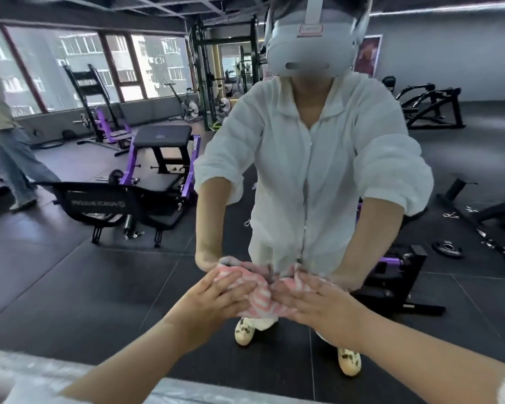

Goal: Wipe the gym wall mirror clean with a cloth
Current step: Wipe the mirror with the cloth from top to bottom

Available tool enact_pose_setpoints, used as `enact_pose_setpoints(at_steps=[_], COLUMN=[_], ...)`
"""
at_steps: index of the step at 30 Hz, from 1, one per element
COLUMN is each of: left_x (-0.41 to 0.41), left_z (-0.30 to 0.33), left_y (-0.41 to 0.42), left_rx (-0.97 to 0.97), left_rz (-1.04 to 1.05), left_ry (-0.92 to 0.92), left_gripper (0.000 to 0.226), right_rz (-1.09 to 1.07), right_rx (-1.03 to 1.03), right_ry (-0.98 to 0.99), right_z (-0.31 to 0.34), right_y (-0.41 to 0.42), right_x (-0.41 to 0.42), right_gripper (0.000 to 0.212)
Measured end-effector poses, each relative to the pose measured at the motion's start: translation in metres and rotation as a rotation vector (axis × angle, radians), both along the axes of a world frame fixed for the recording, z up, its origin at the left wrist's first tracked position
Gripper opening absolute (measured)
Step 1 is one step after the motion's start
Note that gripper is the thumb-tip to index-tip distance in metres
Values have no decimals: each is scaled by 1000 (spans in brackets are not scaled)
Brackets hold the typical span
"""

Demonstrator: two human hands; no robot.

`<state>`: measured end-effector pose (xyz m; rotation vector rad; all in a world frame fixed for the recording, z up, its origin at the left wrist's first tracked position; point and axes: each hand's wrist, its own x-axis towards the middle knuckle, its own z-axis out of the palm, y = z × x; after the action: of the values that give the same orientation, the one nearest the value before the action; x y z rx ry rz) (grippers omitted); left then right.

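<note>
Both hands, left (216, 295) and right (312, 295), press flat and open on the cloth (260, 295) at lower centre, pinning it against the mirror (70, 272) for wiping.

White lettering with a round logo runs across the black panel (98, 203) of the purple-framed machine reflected in the mirror (70, 258) — reversed and too blurred to read. The small label on the headset (311, 30) is illegible too.

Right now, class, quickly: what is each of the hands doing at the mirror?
Left hand: flat and open, fingers spread, pressing the pink striped cloth against the mirror.
Right hand: flat and open, pressing the same cloth.
</note>
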<state>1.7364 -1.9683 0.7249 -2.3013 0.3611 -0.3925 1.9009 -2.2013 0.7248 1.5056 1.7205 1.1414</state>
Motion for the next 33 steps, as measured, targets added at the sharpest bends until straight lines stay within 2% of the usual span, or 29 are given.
enact_pose_setpoints(at_steps=[2, 5, 7, 9, 11, 14, 17, 19, 24, 27, 30, 33], left_x=[-5, -12, -18, -24, -30, -38, -39, -37, -31, -29, -31, -39], left_z=[-12, -15, -7, 10, 39, 96, 153, 194, 277, 288, 270, 237], left_y=[-2, -4, -2, 7, 22, 45, 68, 79, 86, 89, 99, 119], left_rx=[21, 48, 101, 110, 11, 2, -17, -76, -262, -328, -313, -220], left_rz=[15, 59, 96, 116, 141, 116, 74, 116, 173, 136, 17, -68], left_ry=[55, 133, 124, 42, -32, -283, -479, -554, -687, -719, -691, -627], left_gripper=[85, 80, 79, 76, 74, 46, 53, 61, 68, 68, 63, 70], right_rz=[-29, 46, 72, 120, 198, 319, 352, 312, 228, 196, 184, 165], right_rx=[-112, -132, -140, -44, 60, 227, 380, 490, 783, 874, 827, 752], right_ry=[-38, -37, -38, -70, -19, 23, 90, 82, 148, 157, 122, 108], right_z=[-20, -21, -4, 23, 57, 120, 192, 240, 320, 322, 294, 256], right_y=[2, 6, 10, 19, 34, 67, 90, 101, 129, 146, 156, 162], right_x=[-6, -10, -9, -8, -10, -13, -24, -31, -47, -59, -60, -60], right_gripper=[99, 97, 114, 117, 105, 80, 65, 57, 59, 58, 57, 56])
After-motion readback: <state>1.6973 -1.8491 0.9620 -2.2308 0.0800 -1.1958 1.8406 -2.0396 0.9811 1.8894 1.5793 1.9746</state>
